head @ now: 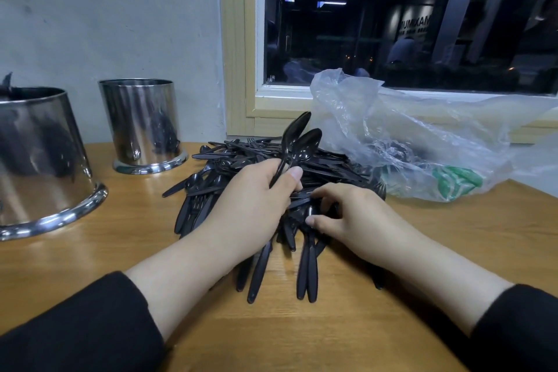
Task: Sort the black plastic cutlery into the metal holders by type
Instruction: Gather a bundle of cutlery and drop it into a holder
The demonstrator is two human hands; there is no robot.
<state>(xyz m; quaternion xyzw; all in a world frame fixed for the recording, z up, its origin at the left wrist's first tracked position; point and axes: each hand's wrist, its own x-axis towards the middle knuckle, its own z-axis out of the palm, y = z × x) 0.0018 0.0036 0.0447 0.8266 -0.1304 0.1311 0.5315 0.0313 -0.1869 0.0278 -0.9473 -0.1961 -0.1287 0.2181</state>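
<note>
The left hand (256, 193) grips two spoons (297, 142); the right hand (347, 214) pinches a half-buried piece in the uncountable cutlery pile (211, 190). Two metal holders (142, 121), the nearer one cut off.

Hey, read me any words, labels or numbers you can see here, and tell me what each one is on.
"MAXIMUM", seen mirrored and partly cut off, on a lit sign behind the window glass; the smaller line under it is too blurred to read.
Green print on the plastic bag: crumpled, no letters readable.
Metal holders and black cutlery: no text visible.
</note>
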